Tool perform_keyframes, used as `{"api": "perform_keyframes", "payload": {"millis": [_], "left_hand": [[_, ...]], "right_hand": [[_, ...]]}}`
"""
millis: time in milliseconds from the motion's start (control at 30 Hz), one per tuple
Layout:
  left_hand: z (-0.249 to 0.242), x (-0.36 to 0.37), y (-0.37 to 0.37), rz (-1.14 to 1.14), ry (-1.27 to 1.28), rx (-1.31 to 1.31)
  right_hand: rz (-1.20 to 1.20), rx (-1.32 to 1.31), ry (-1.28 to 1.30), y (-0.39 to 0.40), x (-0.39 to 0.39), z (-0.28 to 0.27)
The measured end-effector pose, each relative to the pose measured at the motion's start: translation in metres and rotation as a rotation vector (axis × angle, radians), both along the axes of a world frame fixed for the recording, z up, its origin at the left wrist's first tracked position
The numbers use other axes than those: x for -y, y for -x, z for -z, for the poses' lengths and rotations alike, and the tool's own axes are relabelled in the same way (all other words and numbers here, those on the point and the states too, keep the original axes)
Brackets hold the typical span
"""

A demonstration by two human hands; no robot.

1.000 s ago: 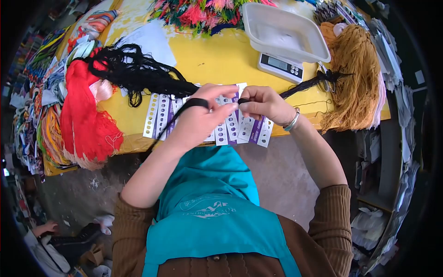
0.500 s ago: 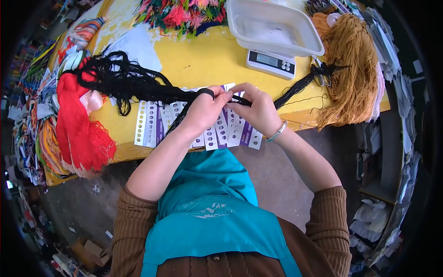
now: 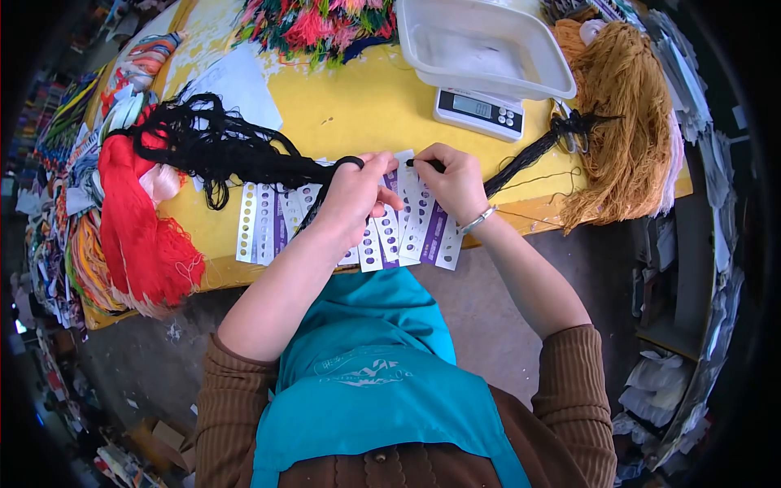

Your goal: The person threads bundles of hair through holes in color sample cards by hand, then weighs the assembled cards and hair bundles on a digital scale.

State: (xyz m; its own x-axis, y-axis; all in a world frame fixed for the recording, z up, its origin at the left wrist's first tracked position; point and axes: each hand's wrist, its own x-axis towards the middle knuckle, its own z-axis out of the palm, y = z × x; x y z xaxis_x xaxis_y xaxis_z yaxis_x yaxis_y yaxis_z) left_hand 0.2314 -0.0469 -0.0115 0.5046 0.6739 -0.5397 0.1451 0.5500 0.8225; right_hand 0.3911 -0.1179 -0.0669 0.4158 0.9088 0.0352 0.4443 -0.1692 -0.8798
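Observation:
A long hank of black thread (image 3: 252, 159) stretches from the left of the table to my left hand (image 3: 354, 199), which is closed on its end, a black loop lying over the fingers. My right hand (image 3: 451, 183) pinches a short black bundle of thread, its tip poking out beside the thumb. A small gap separates the two hands. Beneath them, white and purple cards with rows of holes (image 3: 267, 224) lie fanned out at the table edge. Another black thread bundle (image 3: 525, 163) runs to the right of my right hand.
A digital scale (image 3: 478, 114) carries a white plastic tray (image 3: 488, 49) at the back. Brown thread (image 3: 622, 122) is heaped on the right, with scissors (image 3: 579, 138) beside it. Red thread (image 3: 146, 220) hangs over the left edge. Multicoloured thread (image 3: 317, 24) lies at the back.
My hands have come apart from where they met on the black thread. Some fingers of my left hand have loosened, and my right hand has turned slightly, still pinching black thread.

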Motion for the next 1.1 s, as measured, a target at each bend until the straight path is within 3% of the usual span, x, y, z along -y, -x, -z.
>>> {"api": "perform_keyframes", "payload": {"millis": [167,233,500,700,767,1033,1100], "left_hand": [[0.009,-0.007,-0.001,0.016,0.053,-0.012],[0.014,-0.005,-0.003,0.208,-0.114,-0.127],[0.025,-0.007,-0.009,0.245,-0.304,-0.123],[0.033,-0.02,-0.011,0.177,-0.078,0.007],[0.035,-0.026,-0.008,0.234,0.09,0.181],[0.034,-0.023,-0.014,0.298,-0.101,0.064],[0.038,-0.024,-0.016,0.332,-0.242,-0.063]], "right_hand": [[0.024,0.048,-0.095,0.001,-0.001,0.003],[0.019,0.036,-0.101,0.002,0.0,0.004],[-0.022,0.046,-0.089,0.004,0.003,-0.002],[-0.019,-0.014,-0.09,0.002,0.003,-0.004],[-0.052,-0.17,-0.052,-0.002,0.0,-0.003],[-0.138,-0.221,-0.064,-0.009,-0.003,-0.003],[-0.133,-0.287,0.066,-0.008,-0.002,-0.014]]}}
